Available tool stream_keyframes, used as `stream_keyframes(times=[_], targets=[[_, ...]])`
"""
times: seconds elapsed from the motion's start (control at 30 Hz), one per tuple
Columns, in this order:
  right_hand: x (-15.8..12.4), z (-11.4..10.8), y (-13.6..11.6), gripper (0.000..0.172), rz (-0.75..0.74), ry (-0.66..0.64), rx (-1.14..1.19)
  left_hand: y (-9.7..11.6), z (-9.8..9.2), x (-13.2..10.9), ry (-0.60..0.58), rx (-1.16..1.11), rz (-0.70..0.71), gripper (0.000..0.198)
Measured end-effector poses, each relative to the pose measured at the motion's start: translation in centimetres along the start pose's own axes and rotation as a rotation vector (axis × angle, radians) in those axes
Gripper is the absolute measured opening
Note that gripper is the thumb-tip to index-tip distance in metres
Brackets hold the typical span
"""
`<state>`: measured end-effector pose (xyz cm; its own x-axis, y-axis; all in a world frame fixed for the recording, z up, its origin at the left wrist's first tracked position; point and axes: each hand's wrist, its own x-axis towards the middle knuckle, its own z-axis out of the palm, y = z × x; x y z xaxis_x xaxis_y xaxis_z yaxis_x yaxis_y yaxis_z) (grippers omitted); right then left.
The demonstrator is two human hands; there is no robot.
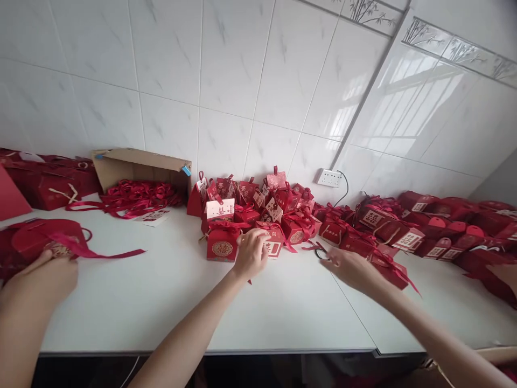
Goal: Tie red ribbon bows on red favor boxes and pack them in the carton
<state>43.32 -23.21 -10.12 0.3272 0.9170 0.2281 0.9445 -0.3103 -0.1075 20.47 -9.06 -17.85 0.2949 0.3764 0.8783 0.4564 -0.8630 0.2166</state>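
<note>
My left hand is closed, fingers curled in front of a red gift box with gold lettering and a white label. A thin red tip pokes out below this hand; what the fingers pinch is hidden. Just left of it stands another red gift box with a round gold emblem and a ribbon bow. My right hand reaches in from the right, its fingertips closed at the dark loop handle of a pair of scissors lying low over the table. Beside the scissors is a short bit of dark red ribbon.
Several red boxes crowd the wall, with more rows at right. A cardboard box holds red ribbons. Another person's hand grips a red box at left; another hand shows at far right. A power strip hangs on the wall.
</note>
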Motion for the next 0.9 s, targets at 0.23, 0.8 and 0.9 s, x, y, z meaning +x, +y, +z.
stream_keyframes(times=[0.23,0.8,0.9], targets=[[4.8,5.9,-13.0,0.079,0.131,0.128,0.3,-0.5,0.2,-0.3,0.107,0.027,-0.054,0.033],[3.7,10.0,-8.3,0.031,-0.463,0.553,0.693,-5.4,-7.9,-1.1,0.113,-0.001,-0.974,0.098],[3.9,8.2,-7.8,0.025,-0.363,0.633,0.806,-4.2,-11.0,-0.9,0.136,-0.139,-0.783,0.1]])
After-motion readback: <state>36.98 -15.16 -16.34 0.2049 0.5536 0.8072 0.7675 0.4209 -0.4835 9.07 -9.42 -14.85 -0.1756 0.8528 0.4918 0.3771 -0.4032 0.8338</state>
